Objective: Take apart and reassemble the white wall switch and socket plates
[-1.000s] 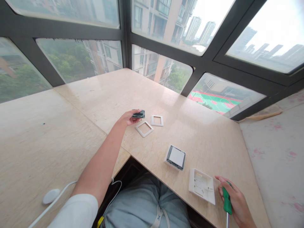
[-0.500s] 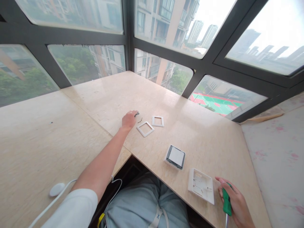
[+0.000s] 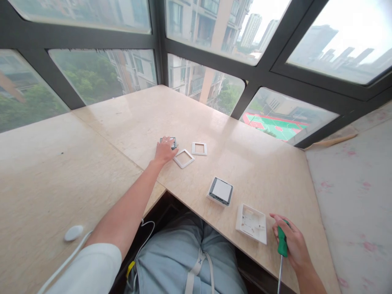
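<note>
— Hands, where are they?
— Left hand [image 3: 164, 151] lies palm-down on the dark module [image 3: 170, 141], far out on the table [image 3: 260, 171] beside a white frame [image 3: 183, 158]. Its fingers are flat, and I cannot tell if they grip.
— Right?
— Right hand [image 3: 292, 245] wraps closed around the green screwdriver [image 3: 282, 246], near the white back box [image 3: 251, 223].

**Polished stone, white plastic, a little metal**

The tabletop [image 3: 260, 171] looks like beige stone, polished smooth and glossy enough to mirror the window light. The larger frame [image 3: 183, 158], the smaller frame [image 3: 199, 148] and the back box [image 3: 251, 223] are smooth white moulded plastic. The switch module [image 3: 220, 191] has a grey plastic body and a matt white face. The screwdriver [image 3: 282, 245] has a shiny green plastic handle and a bare metal shaft. The dark part [image 3: 173, 142] is too small to judge. The trousers [image 3: 183, 261] are pale denim, matt.
</note>
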Demonstrator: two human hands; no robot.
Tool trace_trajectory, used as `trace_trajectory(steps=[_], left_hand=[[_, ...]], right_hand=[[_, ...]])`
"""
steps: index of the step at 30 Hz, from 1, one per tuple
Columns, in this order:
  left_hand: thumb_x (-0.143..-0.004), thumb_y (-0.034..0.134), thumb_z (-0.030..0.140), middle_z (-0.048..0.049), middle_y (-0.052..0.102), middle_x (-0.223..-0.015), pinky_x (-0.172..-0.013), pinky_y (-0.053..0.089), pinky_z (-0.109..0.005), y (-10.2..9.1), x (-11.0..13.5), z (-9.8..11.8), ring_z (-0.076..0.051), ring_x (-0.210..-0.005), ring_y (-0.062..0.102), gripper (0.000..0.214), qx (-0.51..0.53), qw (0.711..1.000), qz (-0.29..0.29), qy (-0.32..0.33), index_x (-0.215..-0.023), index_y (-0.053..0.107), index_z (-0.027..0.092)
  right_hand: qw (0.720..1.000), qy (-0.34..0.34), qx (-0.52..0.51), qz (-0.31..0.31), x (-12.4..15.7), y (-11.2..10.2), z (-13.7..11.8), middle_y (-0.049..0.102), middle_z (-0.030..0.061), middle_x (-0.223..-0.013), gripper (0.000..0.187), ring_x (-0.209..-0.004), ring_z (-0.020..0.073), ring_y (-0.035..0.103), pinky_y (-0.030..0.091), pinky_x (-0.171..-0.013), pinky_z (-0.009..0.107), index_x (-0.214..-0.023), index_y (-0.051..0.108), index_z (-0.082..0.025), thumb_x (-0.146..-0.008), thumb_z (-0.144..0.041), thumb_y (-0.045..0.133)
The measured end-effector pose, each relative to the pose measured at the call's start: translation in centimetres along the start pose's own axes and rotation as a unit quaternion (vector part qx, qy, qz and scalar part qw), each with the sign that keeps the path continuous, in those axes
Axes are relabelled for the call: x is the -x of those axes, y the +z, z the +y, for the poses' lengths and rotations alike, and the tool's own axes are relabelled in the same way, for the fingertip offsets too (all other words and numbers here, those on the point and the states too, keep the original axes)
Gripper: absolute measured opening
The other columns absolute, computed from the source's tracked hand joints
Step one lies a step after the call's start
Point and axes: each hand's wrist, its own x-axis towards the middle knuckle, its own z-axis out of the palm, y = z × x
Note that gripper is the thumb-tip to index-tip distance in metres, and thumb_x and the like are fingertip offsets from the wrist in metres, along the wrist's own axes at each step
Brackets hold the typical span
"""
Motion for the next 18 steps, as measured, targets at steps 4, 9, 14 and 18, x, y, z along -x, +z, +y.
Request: trace_trajectory(steps=[4,9,14,18], left_hand=[[-0.086,0.055,0.025,-0.0189,0.048,-0.147,-0.114,0.024,-0.065,-0.4,1.0,1.9,-0.036,-0.145,0.03,0.04,0.025,0.994,0.093,-0.047,-0.125,0.06,0.014],[-0.087,0.049,0.016,-0.0171,0.056,-0.138,-0.118,0.029,-0.051,-0.8,5.8,9.5,-0.03,-0.143,0.037,0.034,0.114,0.971,0.191,0.084,-0.118,0.062,0.013],[-0.089,0.056,0.033,-0.0113,0.057,-0.139,-0.116,0.034,-0.044,0.5,14.6,19.3,-0.025,-0.139,0.043,0.046,0.211,0.885,-0.059,0.412,-0.134,0.051,0.021],[-0.069,0.075,0.056,-0.0207,0.042,-0.151,-0.119,0.023,-0.053,3.0,18.4,23.2,-0.036,-0.148,0.026,0.097,0.148,0.841,-0.207,0.477,-0.146,0.032,0.017]], right_hand=[[1.0,-0.005,-0.008,-0.007,-0.1,0.1,0.0,0.051,-0.0045,-0.05,0.06,-0.047,0.0106,0.041,0.03,-0.04,0.021,-0.094,0.068,-0.014,-0.059,-0.062,0.079],[1.0,-0.017,-0.024,-0.003,-0.2,0.3,0.2,0.051,-0.0047,-0.05,0.054,-0.047,0.0105,0.041,0.031,-0.042,0.021,-0.092,0.068,-0.014,-0.063,-0.059,0.078],[0.999,-0.021,-0.048,-0.006,-0.2,0.5,-0.1,0.051,-0.0049,-0.049,0.048,-0.047,0.0104,0.041,0.03,-0.042,0.022,-0.087,0.069,-0.014,-0.064,-0.056,0.078],[0.998,-0.031,-0.063,-0.002,-0.2,0.3,-0.2,0.052,-0.0047,-0.05,0.047,-0.047,0.0101,0.042,0.03,-0.042,0.022,-0.085,0.069,-0.015,-0.066,-0.057,0.076]])
